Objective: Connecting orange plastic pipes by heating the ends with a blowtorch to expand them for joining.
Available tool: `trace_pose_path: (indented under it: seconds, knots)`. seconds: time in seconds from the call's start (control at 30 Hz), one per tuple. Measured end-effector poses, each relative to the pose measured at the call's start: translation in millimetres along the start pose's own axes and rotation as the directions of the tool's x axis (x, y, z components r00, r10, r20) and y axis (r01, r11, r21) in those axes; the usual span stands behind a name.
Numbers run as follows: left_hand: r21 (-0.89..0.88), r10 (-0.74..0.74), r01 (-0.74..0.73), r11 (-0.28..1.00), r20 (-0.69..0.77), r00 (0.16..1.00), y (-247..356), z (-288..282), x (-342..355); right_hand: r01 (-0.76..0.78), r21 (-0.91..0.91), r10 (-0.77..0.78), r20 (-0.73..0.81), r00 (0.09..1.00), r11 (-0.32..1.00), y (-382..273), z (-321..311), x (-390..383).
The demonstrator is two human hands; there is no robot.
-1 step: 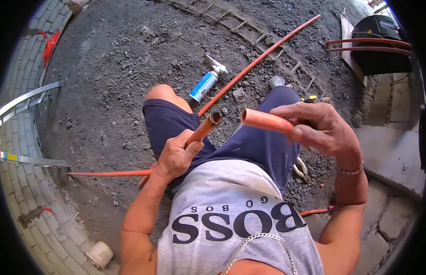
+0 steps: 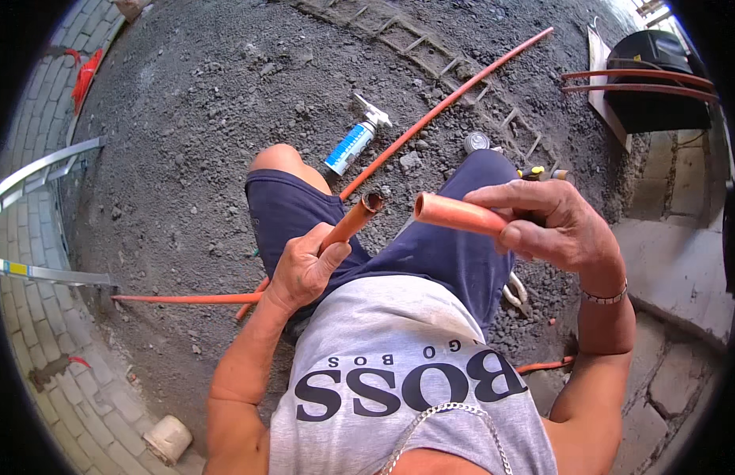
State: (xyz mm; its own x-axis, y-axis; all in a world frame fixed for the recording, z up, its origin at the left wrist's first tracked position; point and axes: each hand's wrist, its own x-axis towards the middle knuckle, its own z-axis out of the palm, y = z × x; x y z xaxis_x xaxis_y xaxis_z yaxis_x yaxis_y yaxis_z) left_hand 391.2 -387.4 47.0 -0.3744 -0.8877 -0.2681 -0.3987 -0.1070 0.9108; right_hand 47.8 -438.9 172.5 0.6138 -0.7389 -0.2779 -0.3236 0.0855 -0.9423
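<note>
My left hand (image 2: 302, 267) is wrapped round an orange pipe (image 2: 351, 223), whose open end with a dark, rough rim points up and away from me. In my right hand (image 2: 556, 226) a second orange pipe (image 2: 456, 214) is gripped between thumb and fingers, with its open end turned left. The two pipe ends face each other above my lap, with a small gap between them. My fingers hide where the right pipe goes, and whether the left one joins the pipe behind my wrist I cannot tell.
Ahead on the gravel lie a blue-and-white spray can with nozzle (image 2: 353, 148), a long orange pipe (image 2: 450, 99), a round metal can (image 2: 476, 142) and a ladder-like metal strip (image 2: 415, 43). White-handled pliers (image 2: 516, 291) lie by my right thigh. Metal legs (image 2: 55, 275) stand left, a black container (image 2: 656, 95) far right.
</note>
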Motion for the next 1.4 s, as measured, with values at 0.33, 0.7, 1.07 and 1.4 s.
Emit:
trace_pose_path:
  seconds: [0.33,0.7,1.07,1.4]
  knots:
    - [0.05,0.1,-0.095,0.994,-0.098,0.99,-1.6,17.9,0.3,-0.162,-0.099,0.167,0.049,0.985,0.982,-7.9,3.6,25.3]
    - [0.057,0.084,-0.078,0.995,-0.11,0.99,-4.4,17.7,4.0,-0.207,-0.178,0.228,0.107,0.968,0.962,-8.6,2.8,46.7]
    - [0.139,0.172,-0.151,0.979,-0.154,0.973,-6.8,21.8,8.5,-0.103,-0.358,0.14,0.078,0.987,0.928,-2.5,3.3,52.2]
    - [0.129,0.168,-0.149,0.98,-0.153,0.974,-6.9,21.9,8.6,0.099,-0.544,-0.066,0.08,0.995,0.833,-10.9,2.5,57.0]
